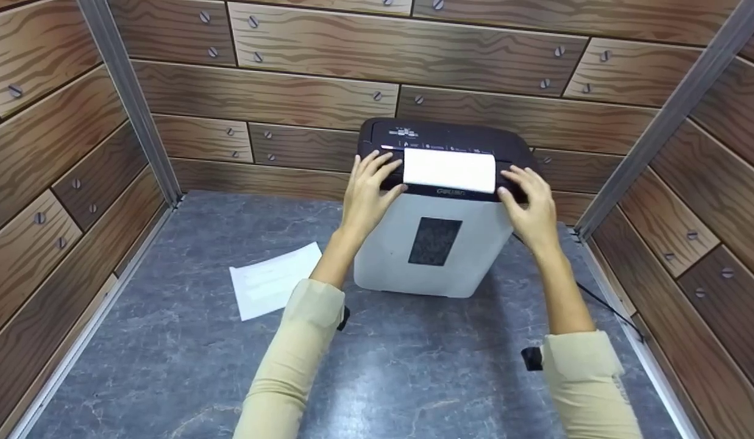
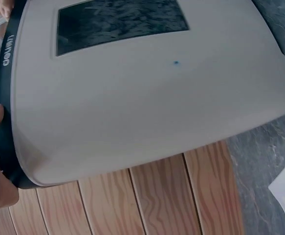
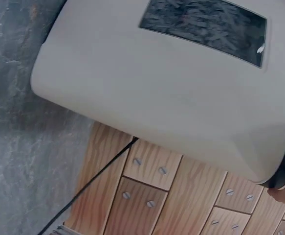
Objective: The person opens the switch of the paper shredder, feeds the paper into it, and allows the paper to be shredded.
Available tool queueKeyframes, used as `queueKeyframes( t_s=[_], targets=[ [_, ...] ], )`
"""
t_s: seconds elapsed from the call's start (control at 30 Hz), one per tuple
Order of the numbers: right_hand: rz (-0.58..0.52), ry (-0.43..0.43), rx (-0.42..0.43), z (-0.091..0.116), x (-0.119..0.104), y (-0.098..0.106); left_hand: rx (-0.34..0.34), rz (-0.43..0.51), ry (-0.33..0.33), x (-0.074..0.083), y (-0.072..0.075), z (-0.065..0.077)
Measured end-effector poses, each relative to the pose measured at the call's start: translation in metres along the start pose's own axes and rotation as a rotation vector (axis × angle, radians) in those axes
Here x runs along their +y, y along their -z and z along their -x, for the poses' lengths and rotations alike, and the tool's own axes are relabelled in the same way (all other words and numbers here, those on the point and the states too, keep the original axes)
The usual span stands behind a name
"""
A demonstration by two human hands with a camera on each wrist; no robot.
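Note:
A paper shredder (image 1: 377,256) with a pale grey bin and a black top (image 1: 450,131) stands upright in the head view. Out of its top, a white sheet of paper (image 1: 450,171) hangs forward over the front edge. My left hand (image 1: 367,189) rests on the black top left of this sheet, fingers spread. To the right of it, my right hand (image 1: 532,201) touches the other end of the top. Shredded scraps show behind the bin's dark window (image 2: 122,24) in the left wrist view. Only part of each hand appears in the wrist views.
Another printed white sheet (image 1: 270,280) lies on the grey marbled surface (image 1: 200,366), left of the shredder. A black power cord (image 3: 88,183) runs from the shredder toward the right wall. Wood-patterned panels (image 1: 316,55) with metal corner posts enclose the back and sides.

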State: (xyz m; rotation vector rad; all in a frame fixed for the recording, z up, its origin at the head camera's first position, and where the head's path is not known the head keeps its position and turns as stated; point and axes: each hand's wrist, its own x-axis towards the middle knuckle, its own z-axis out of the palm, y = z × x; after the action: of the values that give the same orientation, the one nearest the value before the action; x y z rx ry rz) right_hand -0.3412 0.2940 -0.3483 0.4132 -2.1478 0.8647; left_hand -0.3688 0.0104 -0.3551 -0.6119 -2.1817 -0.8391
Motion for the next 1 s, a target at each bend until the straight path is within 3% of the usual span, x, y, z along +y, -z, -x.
queueKeyframes(
  t_s=[0.13, 0.37, 1.0],
  targets=[
    [0.03, 0.036, -0.006, 0.005, 0.005, -0.003, 0.033, -0.011, -0.044, -0.004, -0.004, 0.004],
    [0.023, 0.048, 0.043, 0.006, 0.009, -0.008, 0.07, -0.01, -0.062, -0.006, -0.007, 0.005],
    [-0.044, -0.014, 0.104, 0.011, 0.006, -0.013, 0.116, -0.005, -0.073, -0.006, -0.013, 0.008]
  ],
)
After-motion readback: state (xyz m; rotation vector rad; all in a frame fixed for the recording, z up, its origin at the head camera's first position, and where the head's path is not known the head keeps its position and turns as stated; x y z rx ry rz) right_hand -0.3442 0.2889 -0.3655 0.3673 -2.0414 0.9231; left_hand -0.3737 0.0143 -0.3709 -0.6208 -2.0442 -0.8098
